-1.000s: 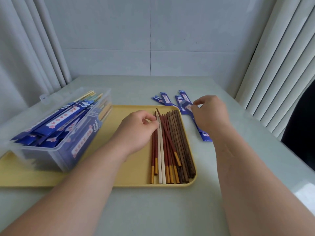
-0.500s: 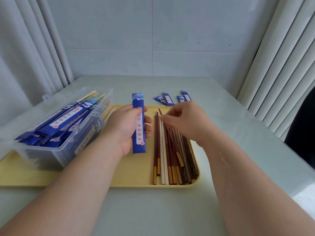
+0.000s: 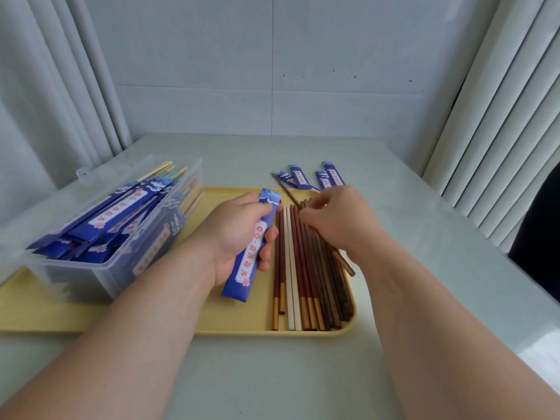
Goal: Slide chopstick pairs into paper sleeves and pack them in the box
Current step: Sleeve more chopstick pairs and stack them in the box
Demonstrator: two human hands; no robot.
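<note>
Blue paper sleeve (image 3: 249, 256) sitting in left hand (image 3: 233, 234), fingers and thumb curling round it, held tilted above yellow tray (image 3: 236, 318); right hand (image 3: 339, 228) pinching dark chopstick (image 3: 287, 191) lying askew across row of loose chopsticks (image 3: 298, 268) on tray's right side; clear plastic box (image 3: 91, 268) standing on tray's left end, holding filled sleeves (image 3: 115, 210); spare sleeves (image 3: 312, 177) lying on worktop (image 3: 439, 253) just beyond tray.
</note>
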